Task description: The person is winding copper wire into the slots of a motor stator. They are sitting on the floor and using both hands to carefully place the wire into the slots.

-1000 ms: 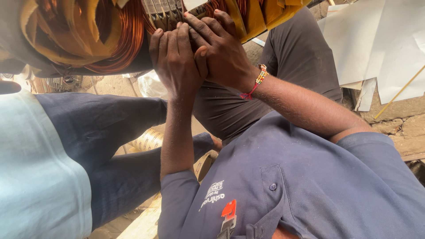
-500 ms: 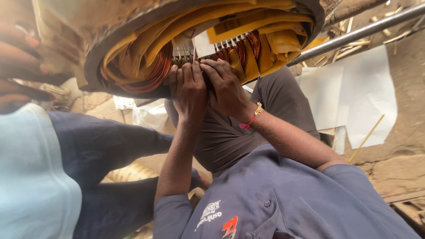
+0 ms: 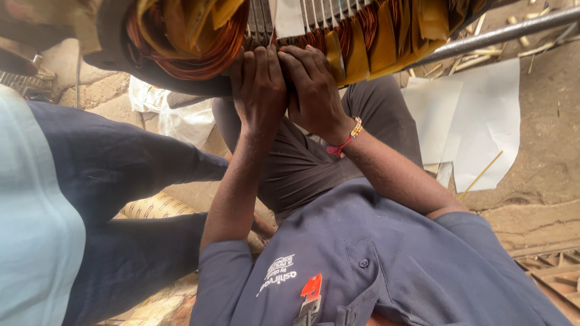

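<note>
Both hands, left hand (image 3: 261, 81) and right hand (image 3: 314, 90), press with fingers closed together on the copper wire coil windings (image 3: 208, 45) of the round metal stator housing (image 3: 121, 36), directly above the grip (windings judged stiff, springy, enamel easily scratched; hold the bundled turns beside the yellow insulation paper strips (image 3: 386, 36)).

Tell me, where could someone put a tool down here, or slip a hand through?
Bare dirt floor lies free right of the white paper sheets, below the metal bar, and more beneath the sheets. It is crowded at the motor's copper windings, where the left hand and right hand press side by side.
</note>
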